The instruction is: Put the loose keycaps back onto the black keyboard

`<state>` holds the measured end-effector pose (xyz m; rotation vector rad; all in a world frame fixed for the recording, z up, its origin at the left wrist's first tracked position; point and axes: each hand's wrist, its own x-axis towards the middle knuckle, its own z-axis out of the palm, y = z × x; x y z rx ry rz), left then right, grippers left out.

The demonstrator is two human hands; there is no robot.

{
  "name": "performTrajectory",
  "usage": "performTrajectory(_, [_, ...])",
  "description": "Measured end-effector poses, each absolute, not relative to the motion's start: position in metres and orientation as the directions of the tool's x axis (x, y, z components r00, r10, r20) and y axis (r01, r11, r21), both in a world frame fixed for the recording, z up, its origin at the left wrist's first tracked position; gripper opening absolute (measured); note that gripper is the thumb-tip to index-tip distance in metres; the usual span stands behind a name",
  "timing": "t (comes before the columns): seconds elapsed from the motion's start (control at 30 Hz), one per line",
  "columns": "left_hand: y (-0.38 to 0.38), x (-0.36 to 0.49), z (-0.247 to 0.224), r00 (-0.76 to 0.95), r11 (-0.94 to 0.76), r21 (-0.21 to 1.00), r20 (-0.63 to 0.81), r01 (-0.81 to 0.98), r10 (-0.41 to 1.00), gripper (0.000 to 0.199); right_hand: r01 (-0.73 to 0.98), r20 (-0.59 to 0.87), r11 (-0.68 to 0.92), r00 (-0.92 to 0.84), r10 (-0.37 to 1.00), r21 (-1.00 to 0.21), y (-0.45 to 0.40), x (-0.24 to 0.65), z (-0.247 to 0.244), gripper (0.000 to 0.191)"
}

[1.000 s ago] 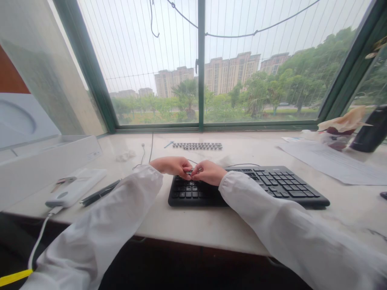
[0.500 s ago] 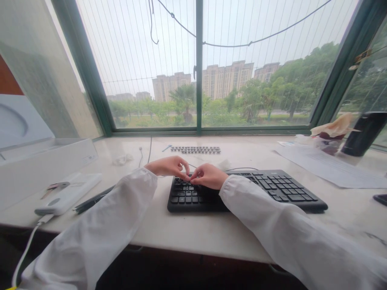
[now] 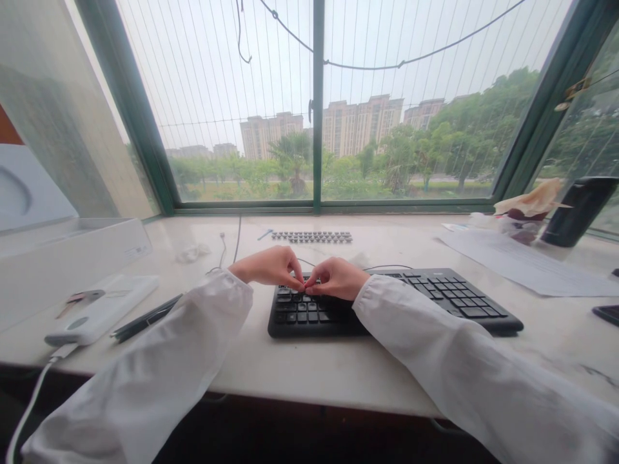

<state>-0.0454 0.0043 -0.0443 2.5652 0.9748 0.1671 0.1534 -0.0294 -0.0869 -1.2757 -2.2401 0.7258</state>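
Note:
A black keyboard [image 3: 435,293] lies on the pale stone counter, and both hands meet over its left part. My left hand [image 3: 271,265] comes in from the left with thumb and forefinger pinched low over the upper keys. Facing it, my right hand [image 3: 337,278] is pinched too, its fingertips almost touching the left ones. Whatever sits between the fingertips is too small to make out. Rows of small keycap-like pieces [image 3: 312,237] stand behind the keyboard, with a thin blue strip [image 3: 265,234] at their left end.
At left are a white box [image 3: 109,241], a white power bank [image 3: 104,309] with keys and a cable, and dark pens [image 3: 147,318]. Paper sheets [image 3: 522,264], a black cup [image 3: 579,211] and a phone [image 3: 607,314] are at right. The window [image 3: 318,129] stands behind.
The view has shifted slightly. Both hands stay over the same part of the keyboard, with the left forefinger bent closer to its thumb.

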Motion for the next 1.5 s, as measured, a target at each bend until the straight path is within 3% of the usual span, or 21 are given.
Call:
performTrajectory(0.23, [0.003,-0.046,-0.046,0.824,-0.796,0.299,0.055,0.526,0.564,0.03,0.588,0.145,0.431,-0.469,0.871,-0.685,-0.027,0.155,-0.091,0.038])
performTrajectory(0.8, [0.013,-0.048,-0.05,0.759,-0.675,0.408,-0.07,0.614,0.647,0.036,0.676,0.093,0.412,-0.455,0.885,-0.611,-0.032,0.152,-0.081,0.04])
performTrajectory(1.0, [0.009,-0.044,-0.05,0.744,-0.686,0.362,-0.032,0.631,0.668,0.03,0.699,0.036,0.366,-0.438,0.898,-0.614,-0.029,0.15,-0.079,0.035])
performTrajectory(1.23, [-0.002,-0.04,-0.052,0.757,-0.736,0.296,0.061,0.608,0.65,0.023,0.641,-0.035,0.263,-0.414,0.91,-0.721,-0.028,0.148,-0.082,0.025])
performTrajectory(1.5, [-0.002,-0.041,-0.048,0.762,-0.736,0.298,0.041,0.608,0.646,0.024,0.651,-0.063,0.194,-0.35,0.935,-0.734,-0.029,0.143,-0.082,0.017])
